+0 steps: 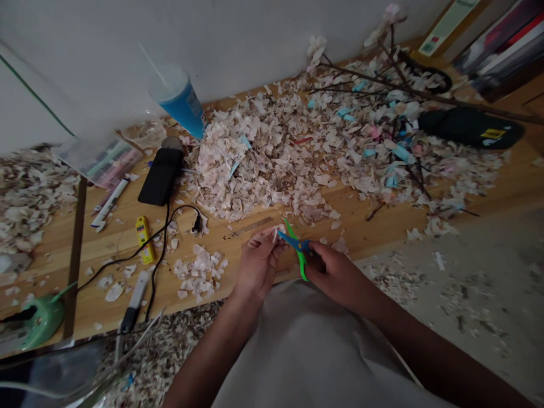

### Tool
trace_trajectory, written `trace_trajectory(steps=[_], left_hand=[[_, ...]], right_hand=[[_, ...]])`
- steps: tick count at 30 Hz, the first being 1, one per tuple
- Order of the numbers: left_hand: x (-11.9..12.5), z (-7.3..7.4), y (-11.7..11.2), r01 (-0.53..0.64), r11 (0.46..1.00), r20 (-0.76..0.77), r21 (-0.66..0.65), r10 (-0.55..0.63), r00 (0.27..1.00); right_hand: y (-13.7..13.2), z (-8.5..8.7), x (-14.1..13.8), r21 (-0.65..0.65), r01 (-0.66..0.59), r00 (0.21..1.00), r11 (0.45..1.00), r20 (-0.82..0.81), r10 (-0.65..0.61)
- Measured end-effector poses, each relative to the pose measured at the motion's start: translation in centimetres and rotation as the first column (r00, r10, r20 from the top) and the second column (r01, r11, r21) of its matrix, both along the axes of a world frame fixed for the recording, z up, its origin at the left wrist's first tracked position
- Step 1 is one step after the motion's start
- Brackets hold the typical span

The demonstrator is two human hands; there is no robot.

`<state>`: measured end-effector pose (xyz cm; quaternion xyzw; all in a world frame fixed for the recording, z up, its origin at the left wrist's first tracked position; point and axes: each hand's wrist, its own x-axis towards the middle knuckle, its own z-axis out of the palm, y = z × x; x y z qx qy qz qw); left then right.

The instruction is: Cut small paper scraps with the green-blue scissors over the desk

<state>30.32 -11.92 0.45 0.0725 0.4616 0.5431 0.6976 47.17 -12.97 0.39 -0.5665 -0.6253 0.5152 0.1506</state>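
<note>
While the left hand (255,263) pinches a small pale piece (277,231) above the near edge of the worktop (233,252), the right hand (329,265) grips green-and-blue scissors (301,246) by their handles, blades parted at that piece. From where I stand, a broad heap of pale petals (255,164) lies just beyond both hands, with a blue cup (185,110) by its left end and a black phone (160,177) near the cup.
</note>
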Motion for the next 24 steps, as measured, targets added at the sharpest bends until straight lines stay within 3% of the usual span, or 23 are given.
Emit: trace_trajectory(steps=[6,13,24], left_hand=[[0.5,-0.6,-0.3,-0.059,0.998,-0.04,-0.024,0.058,0.998],[0.4,-1.2,-0.3,-0.066,0.998,-0.077,-0.001,0.066,0.995],[0.3,-0.2,0.1,-0.069,0.996,0.003,-0.049,0.069,0.998]], right_hand=[[0.1,0.1,-0.5,0.059,-0.023,0.995,0.998,0.103,0.017],[0.3,0.3,-0.6,0.057,-0.053,0.995,0.997,0.091,0.048],[0.4,0.1,-0.8,0.094,-0.089,0.985,0.992,0.156,0.074]])
